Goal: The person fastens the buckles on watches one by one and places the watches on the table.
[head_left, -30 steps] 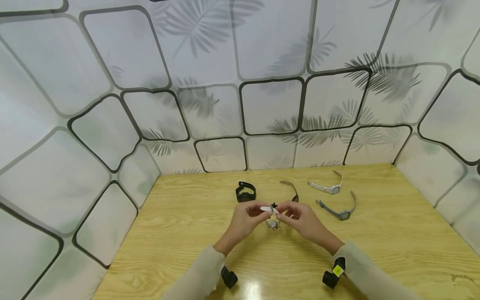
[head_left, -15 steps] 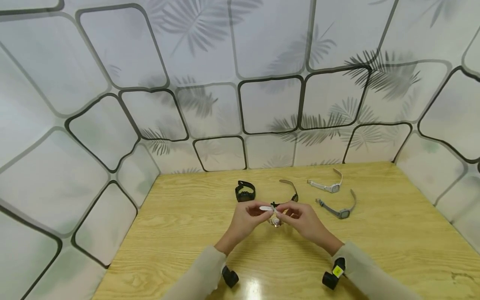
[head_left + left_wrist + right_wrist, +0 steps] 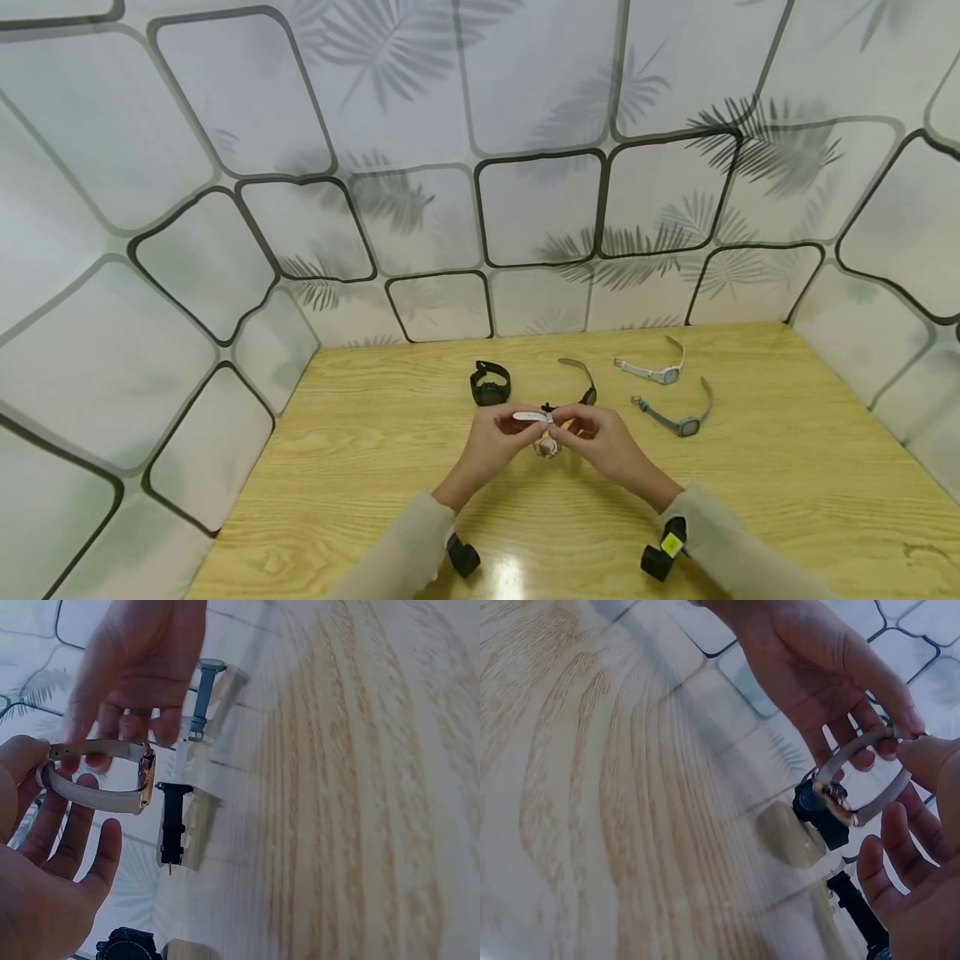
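A wristwatch [image 3: 548, 448] with a rose-gold case and a pale strap [image 3: 105, 799] hangs between my hands above the table. Its strap is bent into a loop, with the two ends meeting at my fingertips. My left hand [image 3: 489, 443] pinches the strap near the free end, which points left. My right hand [image 3: 611, 446] pinches it where the ends meet, beside the left fingertips. The right wrist view shows the case [image 3: 834, 804] hanging at the loop's far side from the pinch. Fingers hide the buckle, so whether it is fastened cannot be told.
Behind the hands on the wooden table [image 3: 360, 483] lie a black watch [image 3: 491, 392] and a dark watch with a curved strap [image 3: 589, 395]. Farther right are a white watch [image 3: 666, 376] and a blue-grey watch [image 3: 687, 427]. Patterned cloth walls [image 3: 427, 233] stand around the table.
The strap's free end now sticks out farther left past the fingertips, and the right fingertips have shifted slightly left. The hanging case has swung a little. The other watches have stayed put.
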A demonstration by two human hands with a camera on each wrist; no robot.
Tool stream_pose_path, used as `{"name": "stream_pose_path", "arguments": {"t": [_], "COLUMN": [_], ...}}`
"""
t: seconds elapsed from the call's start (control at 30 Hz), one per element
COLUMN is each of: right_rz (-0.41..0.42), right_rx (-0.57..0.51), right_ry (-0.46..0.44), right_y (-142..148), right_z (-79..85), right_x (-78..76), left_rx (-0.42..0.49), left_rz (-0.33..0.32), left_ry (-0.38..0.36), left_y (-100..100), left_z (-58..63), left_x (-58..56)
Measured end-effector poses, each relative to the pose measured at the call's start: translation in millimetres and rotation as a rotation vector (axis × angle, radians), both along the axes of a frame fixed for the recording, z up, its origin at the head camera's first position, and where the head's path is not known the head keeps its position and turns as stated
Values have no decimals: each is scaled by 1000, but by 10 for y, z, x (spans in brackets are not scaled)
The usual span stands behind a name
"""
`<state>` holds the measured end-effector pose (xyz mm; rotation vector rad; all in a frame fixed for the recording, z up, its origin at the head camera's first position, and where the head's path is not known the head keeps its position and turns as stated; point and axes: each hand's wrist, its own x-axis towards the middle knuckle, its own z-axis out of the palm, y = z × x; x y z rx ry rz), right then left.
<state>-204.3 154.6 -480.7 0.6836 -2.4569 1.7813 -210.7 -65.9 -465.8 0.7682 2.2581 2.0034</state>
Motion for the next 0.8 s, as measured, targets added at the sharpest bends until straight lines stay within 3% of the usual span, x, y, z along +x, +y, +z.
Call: {"name": "stream_pose_path", "arguments": {"t": [0.27,0.57,0.8], "right_rz": [44,6,13], "right_rx": [-38,-42,11], "right_ry": [-20,-19,-7], "right_y": [50,-14,13], "right_z": [-91,-57,-16], "right_x": [17,47,30], "left_rx": [11,-9,-32], "left_rz": [21,10,32], "left_ry": [-19,-34,48], "left_y": [-15,9,36], "left_z": [42,2,40], "left_x": [13,-3,-9]}}
